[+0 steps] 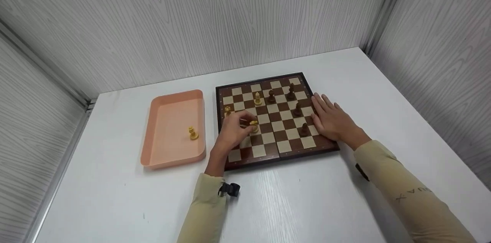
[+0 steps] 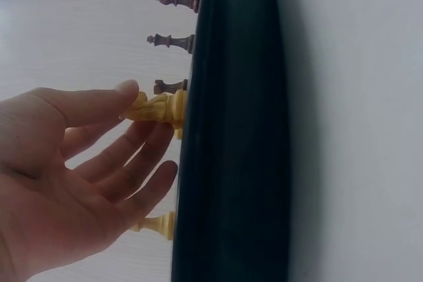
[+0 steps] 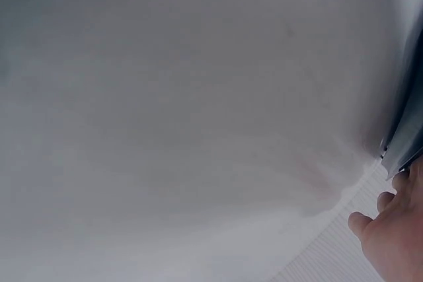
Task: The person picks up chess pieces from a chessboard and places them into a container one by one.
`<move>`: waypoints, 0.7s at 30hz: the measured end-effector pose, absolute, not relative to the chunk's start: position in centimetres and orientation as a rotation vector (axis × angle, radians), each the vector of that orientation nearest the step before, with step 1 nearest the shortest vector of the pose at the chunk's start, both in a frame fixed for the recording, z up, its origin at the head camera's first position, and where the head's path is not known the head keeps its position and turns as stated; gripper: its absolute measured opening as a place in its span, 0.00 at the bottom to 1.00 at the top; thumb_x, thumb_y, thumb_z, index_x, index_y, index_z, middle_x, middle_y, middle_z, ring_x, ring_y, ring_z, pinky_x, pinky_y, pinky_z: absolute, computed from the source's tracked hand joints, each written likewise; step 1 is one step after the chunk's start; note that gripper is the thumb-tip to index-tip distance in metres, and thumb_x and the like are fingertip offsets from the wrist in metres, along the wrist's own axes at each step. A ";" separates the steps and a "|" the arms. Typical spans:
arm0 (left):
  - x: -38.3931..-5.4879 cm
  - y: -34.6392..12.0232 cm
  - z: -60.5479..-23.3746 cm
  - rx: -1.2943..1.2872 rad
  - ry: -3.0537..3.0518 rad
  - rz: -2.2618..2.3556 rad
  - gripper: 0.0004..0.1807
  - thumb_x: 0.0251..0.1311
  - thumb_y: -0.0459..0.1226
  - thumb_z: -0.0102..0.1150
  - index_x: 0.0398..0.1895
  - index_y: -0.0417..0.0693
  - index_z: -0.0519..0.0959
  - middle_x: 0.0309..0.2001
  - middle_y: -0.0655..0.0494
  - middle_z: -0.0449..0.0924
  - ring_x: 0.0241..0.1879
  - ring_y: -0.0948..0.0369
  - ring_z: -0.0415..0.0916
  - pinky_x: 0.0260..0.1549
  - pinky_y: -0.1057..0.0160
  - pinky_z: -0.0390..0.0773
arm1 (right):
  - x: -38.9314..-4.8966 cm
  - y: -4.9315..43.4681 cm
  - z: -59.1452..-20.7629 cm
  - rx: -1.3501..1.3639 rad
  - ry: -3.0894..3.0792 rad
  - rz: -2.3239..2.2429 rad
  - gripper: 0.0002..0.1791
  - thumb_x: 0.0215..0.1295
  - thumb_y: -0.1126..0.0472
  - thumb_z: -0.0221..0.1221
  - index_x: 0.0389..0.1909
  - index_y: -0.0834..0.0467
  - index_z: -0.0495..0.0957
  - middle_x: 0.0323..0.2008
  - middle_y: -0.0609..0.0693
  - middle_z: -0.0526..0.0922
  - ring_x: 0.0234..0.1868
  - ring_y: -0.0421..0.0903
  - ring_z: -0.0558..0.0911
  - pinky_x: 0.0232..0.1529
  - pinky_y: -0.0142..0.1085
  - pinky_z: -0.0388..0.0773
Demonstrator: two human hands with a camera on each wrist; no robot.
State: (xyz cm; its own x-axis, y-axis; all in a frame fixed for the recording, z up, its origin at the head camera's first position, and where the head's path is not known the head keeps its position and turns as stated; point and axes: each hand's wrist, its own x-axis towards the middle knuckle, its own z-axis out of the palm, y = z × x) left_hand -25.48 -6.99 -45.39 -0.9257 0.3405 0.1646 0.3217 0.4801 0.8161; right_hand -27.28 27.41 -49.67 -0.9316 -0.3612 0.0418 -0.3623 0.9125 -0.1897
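Nearest, on the smooth white desk (image 1: 276,204), a pale yellow-green fabric sleeve (image 1: 203,204) with a small black wrist device (image 1: 230,189) leads to the left hand (image 1: 233,130). Its fingers (image 2: 142,170) are curved and partly spread, the thumb and the fingers opposite pinching a gold-yellow chess piece with a carved, uneven top (image 1: 254,126). That piece sits between them, upright over the left half of the brown-and-cream checkered wooden chessboard (image 1: 284,146); whether its base touches the square, I cannot tell. To the left is a peach-coloured, rectangular, shallow tray (image 1: 172,112) with one small gold-yellow piece (image 1: 193,134) inside. At the right, the right hand (image 1: 333,120) lies flat across the board's edge, fingers straight, thumb apart, holding nothing. Two dark brown turned pieces (image 1: 304,131) stand just beside it. Farther off are two more gold-yellow pieces (image 1: 257,100) and two more dark pieces (image 1: 271,97), then a grey wood-grained wall (image 1: 230,24)
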 end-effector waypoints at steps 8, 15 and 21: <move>-25.4 -6.7 -45.1 0.529 2.726 1.415 0.08 0.64 0.29 0.68 0.46 0.41 0.84 0.46 0.48 0.86 0.47 0.53 0.84 0.47 0.57 0.83 | -27.3 27.6 -49.5 0.575 -3.095 0.316 0.36 0.84 0.50 0.32 0.81 0.64 0.38 0.82 0.60 0.41 0.81 0.60 0.41 0.76 0.61 0.47; -25.6 -6.7 -45.3 0.504 2.755 1.393 0.08 0.64 0.30 0.68 0.45 0.40 0.85 0.46 0.47 0.86 0.47 0.54 0.83 0.48 0.57 0.83 | -27.2 27.5 -49.4 0.572 -3.093 0.334 0.35 0.83 0.51 0.32 0.81 0.64 0.38 0.82 0.60 0.41 0.81 0.60 0.41 0.76 0.61 0.47; -25.5 -6.8 -45.3 0.565 2.780 1.392 0.06 0.64 0.29 0.67 0.43 0.40 0.86 0.43 0.47 0.87 0.45 0.53 0.84 0.46 0.55 0.83 | -27.3 27.5 -49.5 0.587 -3.093 0.327 0.35 0.83 0.51 0.32 0.81 0.65 0.39 0.82 0.61 0.41 0.81 0.60 0.41 0.75 0.62 0.48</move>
State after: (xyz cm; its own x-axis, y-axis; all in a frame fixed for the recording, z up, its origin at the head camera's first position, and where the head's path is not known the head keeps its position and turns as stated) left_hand -25.49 -6.83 -45.27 -0.9359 0.3066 0.1733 0.3224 0.5479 0.7719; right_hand -27.27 27.52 -49.52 -0.9309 -0.3650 0.0148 -0.3600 0.9098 -0.2064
